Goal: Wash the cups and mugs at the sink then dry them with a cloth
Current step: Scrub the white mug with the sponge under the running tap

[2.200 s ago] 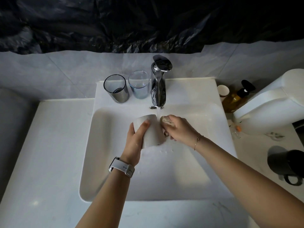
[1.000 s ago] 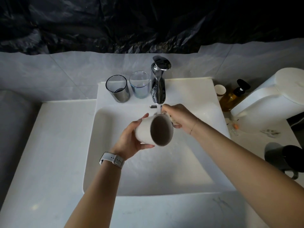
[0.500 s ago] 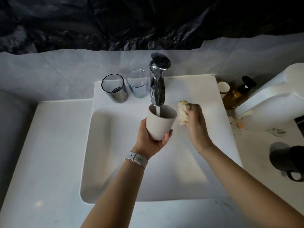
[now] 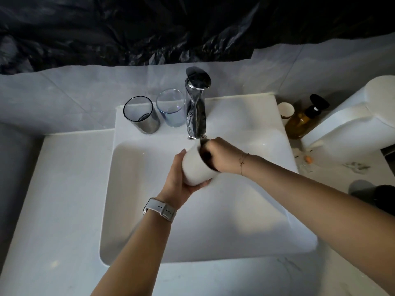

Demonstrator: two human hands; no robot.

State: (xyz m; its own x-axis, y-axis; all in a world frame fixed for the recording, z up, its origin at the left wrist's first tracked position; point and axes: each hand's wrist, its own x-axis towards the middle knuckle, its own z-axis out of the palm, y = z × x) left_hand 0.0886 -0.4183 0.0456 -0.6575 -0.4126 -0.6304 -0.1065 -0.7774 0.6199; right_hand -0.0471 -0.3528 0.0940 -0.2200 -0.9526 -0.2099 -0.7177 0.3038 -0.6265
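A white cup (image 4: 195, 167) hangs over the white sink (image 4: 136, 210), just below the chrome tap (image 4: 196, 107). My left hand (image 4: 178, 178) grips it from the left and underneath, mouth tilted to the right. My right hand (image 4: 222, 155) has its fingers pushed into the cup's mouth; the sponge it held is hidden inside. A dark tinted glass (image 4: 142, 115) and a clear bluish glass (image 4: 171, 107) stand on the ledge left of the tap. A dark mug (image 4: 382, 198) sits on the counter at the right edge.
An amber pump bottle (image 4: 303, 119) and a small white-rimmed cup (image 4: 286, 111) stand right of the sink. A large white appliance (image 4: 359, 118) fills the far right. White counter (image 4: 53, 199) lies left of the basin. Black plastic sheeting covers the wall above.
The cup was upright under the running tap with the sponge held beside it. Now it is tilted to the right and my right hand has gone into its mouth with the sponge.
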